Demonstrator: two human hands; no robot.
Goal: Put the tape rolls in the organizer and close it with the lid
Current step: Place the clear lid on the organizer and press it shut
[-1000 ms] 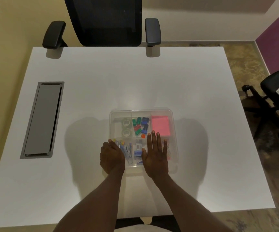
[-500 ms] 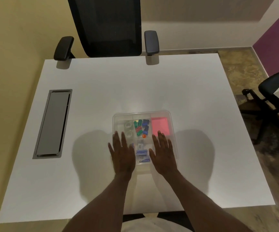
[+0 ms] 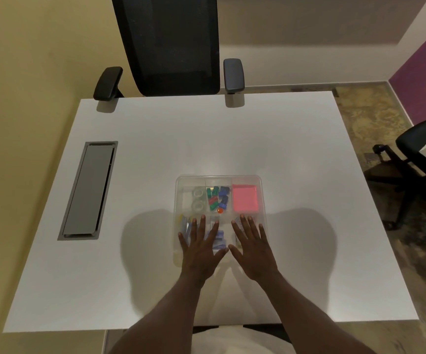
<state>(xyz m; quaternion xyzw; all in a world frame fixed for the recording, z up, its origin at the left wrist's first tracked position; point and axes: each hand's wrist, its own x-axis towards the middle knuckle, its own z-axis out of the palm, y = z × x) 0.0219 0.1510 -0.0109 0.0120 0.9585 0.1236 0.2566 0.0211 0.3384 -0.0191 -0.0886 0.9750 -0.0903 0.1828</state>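
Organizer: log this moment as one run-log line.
organizer: lid on | tape rolls: inside, far-left compartment | left hand: flat on lid | right hand: flat on lid

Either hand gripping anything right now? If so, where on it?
Nothing gripped. Left hand and right hand lie flat, fingers spread, palms down on the near half of the clear lid covering the organizer.

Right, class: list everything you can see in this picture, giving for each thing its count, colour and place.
Table: one, white, fills the middle.
Cable hatch: one, grey, table's left.
Organizer: one, clear, lid on, near centre.
Tape rolls: two, clear, far-left compartment.
Small clips: several, green and blue, far-middle compartment.
Pink pad: one, far-right compartment.
Office chair: one, black, behind table.
Second chair: one, black, right.
Left hand, right hand: flat on the lid.
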